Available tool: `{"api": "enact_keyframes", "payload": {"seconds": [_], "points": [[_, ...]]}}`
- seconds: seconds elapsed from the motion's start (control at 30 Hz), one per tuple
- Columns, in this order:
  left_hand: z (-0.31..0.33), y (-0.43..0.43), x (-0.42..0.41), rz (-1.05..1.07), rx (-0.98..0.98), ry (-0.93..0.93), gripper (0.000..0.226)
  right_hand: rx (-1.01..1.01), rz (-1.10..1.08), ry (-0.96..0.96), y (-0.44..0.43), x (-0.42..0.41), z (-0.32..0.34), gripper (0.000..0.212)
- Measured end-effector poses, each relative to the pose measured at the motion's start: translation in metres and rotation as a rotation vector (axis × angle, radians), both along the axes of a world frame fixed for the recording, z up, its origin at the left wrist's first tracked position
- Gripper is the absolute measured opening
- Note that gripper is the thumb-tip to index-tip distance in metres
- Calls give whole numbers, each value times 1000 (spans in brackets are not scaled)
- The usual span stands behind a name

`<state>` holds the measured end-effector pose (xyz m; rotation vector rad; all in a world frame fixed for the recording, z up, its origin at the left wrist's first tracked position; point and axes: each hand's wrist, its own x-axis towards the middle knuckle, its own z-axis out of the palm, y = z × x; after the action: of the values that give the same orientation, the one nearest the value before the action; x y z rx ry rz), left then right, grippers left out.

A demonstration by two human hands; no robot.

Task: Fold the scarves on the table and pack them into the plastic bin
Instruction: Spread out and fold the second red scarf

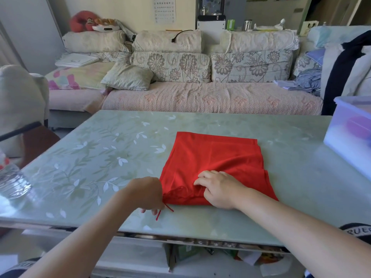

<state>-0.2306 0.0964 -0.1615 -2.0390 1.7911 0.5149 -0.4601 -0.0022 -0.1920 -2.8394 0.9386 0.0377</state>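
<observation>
A red scarf [214, 157] lies folded into a rough rectangle on the green glass table [100, 157], just right of centre. My left hand [146, 192] grips the scarf's near left corner, fingers curled, with red threads trailing below it. My right hand [218, 188] rests on the near edge of the scarf, its fingers bent and pinching a fold of the cloth. The clear plastic bin [351, 135] stands at the table's right edge, with something purple and white showing through its wall.
A clear glass dish [12, 183] sits at the table's left edge. A sofa [200, 97] with cushions runs behind the table. An armchair [18, 101] stands at the left. Clutter lies on the shelf under the tabletop.
</observation>
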Motion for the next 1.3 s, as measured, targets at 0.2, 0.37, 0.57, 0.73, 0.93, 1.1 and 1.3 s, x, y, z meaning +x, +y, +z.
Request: {"api": "enact_keyframes", "payload": {"seconds": [0.2, 0.37, 0.57, 0.73, 0.93, 1.1, 1.3], "points": [[16, -2, 11, 95, -230, 380, 22, -17, 1, -22, -5, 0, -5, 43], [4, -23, -14, 217, -520, 765, 13, 69, -1, -156, -8, -6, -7, 50], [-22, -31, -10, -43, -503, 623, 8, 140, -60, -123, -14, -37, 5, 83], [-30, -25, 4, -286, -490, 452, 42, 37, -81, 125, -18, -77, 7, 75], [-29, -26, -11, -297, -554, 403, 16, -64, -154, 62, -28, -115, 8, 35], [-28, -25, -10, -282, -564, 438, 21, 134, -205, -8, -25, -135, 18, 26], [-32, -32, -7, -270, -598, 265, 25, 97, -234, -21, -27, -134, 13, 26]]}}
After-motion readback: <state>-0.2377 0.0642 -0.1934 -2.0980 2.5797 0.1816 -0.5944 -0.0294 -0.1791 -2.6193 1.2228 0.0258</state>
